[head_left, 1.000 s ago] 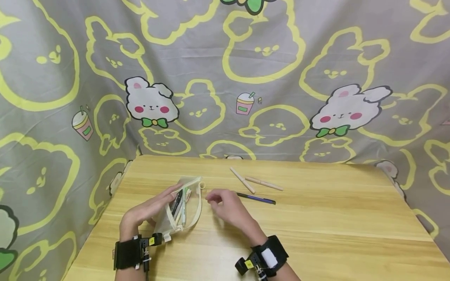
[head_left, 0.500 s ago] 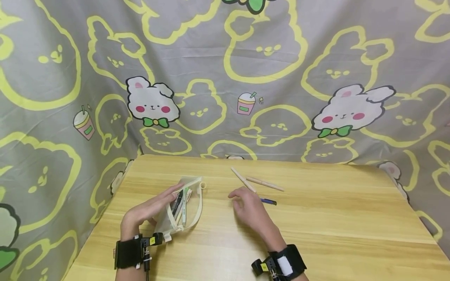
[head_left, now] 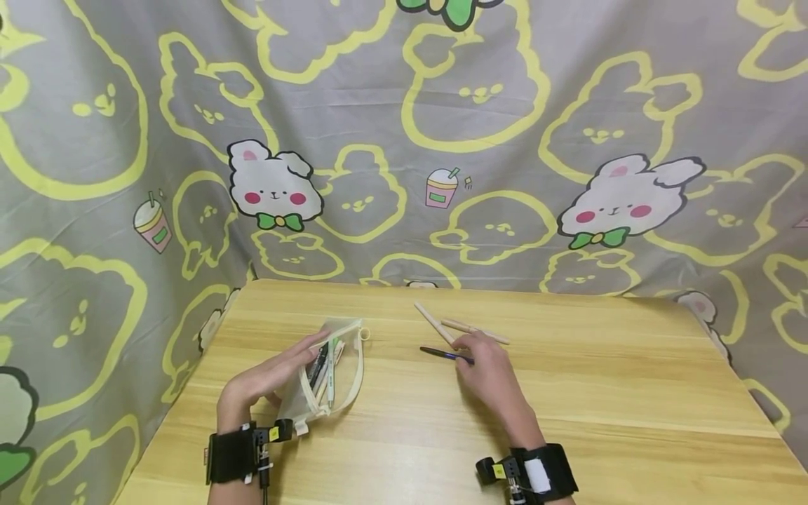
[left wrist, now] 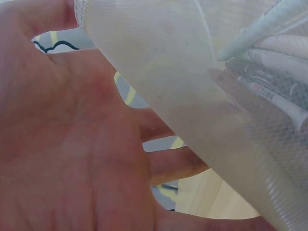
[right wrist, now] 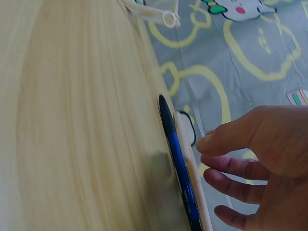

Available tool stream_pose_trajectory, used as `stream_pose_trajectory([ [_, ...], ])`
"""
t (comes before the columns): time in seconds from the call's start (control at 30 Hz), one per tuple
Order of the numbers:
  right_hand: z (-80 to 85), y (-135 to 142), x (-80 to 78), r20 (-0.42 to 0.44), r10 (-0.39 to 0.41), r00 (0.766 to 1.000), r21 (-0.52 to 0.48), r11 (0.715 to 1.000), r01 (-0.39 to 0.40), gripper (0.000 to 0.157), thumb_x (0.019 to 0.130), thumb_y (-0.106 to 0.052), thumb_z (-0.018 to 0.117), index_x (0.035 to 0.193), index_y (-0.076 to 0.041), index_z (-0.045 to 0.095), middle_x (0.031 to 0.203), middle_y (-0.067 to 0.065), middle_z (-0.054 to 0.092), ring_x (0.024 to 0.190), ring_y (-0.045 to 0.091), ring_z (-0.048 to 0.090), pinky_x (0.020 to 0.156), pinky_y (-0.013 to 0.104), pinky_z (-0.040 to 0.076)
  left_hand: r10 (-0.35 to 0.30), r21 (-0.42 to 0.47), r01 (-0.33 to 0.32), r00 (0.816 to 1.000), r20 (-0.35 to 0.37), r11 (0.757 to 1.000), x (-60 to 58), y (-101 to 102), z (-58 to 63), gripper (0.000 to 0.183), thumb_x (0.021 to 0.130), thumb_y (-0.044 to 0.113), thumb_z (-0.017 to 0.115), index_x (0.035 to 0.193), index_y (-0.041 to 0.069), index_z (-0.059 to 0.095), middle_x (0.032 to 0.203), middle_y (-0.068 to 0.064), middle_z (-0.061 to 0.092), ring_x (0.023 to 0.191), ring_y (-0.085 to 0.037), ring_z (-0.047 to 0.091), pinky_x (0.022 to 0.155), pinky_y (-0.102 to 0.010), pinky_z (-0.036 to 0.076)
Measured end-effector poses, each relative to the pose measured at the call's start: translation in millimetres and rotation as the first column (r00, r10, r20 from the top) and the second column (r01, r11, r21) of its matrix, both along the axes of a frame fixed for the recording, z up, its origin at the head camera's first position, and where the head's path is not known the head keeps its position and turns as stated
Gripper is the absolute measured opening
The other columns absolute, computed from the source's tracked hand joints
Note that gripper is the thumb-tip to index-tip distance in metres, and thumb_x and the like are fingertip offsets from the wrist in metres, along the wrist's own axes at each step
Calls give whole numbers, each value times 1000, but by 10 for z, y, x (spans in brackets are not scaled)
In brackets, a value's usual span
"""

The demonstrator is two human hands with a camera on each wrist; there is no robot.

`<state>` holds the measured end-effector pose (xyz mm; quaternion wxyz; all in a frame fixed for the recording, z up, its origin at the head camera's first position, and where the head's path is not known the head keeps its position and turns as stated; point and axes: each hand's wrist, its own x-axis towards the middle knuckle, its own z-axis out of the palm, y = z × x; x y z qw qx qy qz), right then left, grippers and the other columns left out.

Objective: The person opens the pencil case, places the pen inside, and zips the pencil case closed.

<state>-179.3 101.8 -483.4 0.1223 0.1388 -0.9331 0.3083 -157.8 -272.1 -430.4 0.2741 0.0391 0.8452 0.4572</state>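
My left hand supports a translucent cream zip pencil pouch, its straight fingers spread against the outer wall. The pouch's mouth gapes towards the right. Inside lie several pens, one pale mint and one black. The left wrist view shows the palm, with the fingers passing behind the mesh. My right hand is over the right end of a dark blue pen on the table. In the right wrist view, its loosely bent fingers hold nothing, beside the blue pen.
Two beige pens lie just behind the blue pen, partly overlapped by my right hand. The wooden table ends at a grey curtain with yellow cartoon outlines at the back and sides.
My right hand has moved away from the pouch, rightwards across the table to the blue pen's right end, uncovering its left end. My left hand and the pouch stay put.
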Motion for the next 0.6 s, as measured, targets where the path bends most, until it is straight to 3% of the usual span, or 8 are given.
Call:
stream_pose_trajectory([
  [0.6, -68, 129, -18, 140, -24, 990, 79, 997, 13, 17, 74, 4, 78, 86, -9, 74, 83, 5, 67, 75, 20, 61, 67, 39, 57, -1, -3, 1, 1000, 3, 1000, 1, 9, 13, 61, 105, 52, 29, 160, 31, 13, 165, -12, -4, 135, -62, 11, 72, -82, 42],
])
